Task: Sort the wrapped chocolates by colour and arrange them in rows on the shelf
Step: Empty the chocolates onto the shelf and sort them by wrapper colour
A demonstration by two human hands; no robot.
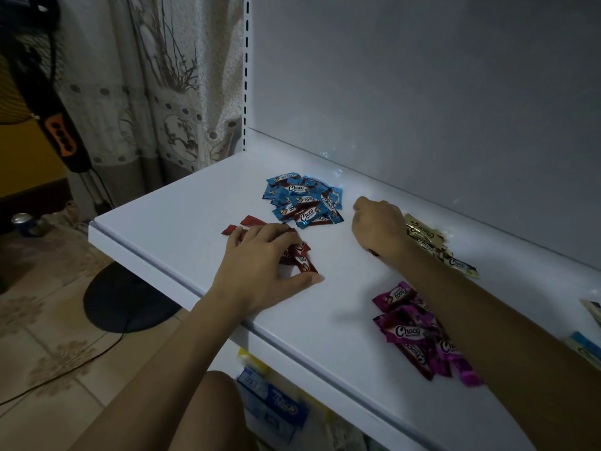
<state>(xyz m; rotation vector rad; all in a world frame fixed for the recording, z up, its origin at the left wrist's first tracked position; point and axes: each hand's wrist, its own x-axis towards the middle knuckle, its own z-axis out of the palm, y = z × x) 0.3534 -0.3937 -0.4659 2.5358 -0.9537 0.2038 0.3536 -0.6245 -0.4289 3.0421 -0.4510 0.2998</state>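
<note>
free: shelf (341, 284) centre | obstacles: blue pile (304, 203), purple pile (419, 330), gold pile (432, 245), back panel (422, 109)

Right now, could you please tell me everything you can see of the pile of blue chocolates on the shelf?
The blue chocolates lie in a loose, overlapping heap, not rows, near the back of the white shelf. Wrappers look glossy: blue with a brown band, white "Choco" lettering and crimped ends, facing various ways. Nothing but the shelf touches them; the right hand is to their right.

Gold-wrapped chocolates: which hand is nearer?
Right. The right hand is directly beside the gold-wrapped chocolates, covering their left edge; the left hand rests on the red-wrapped chocolates, farther left on the shelf.
</note>
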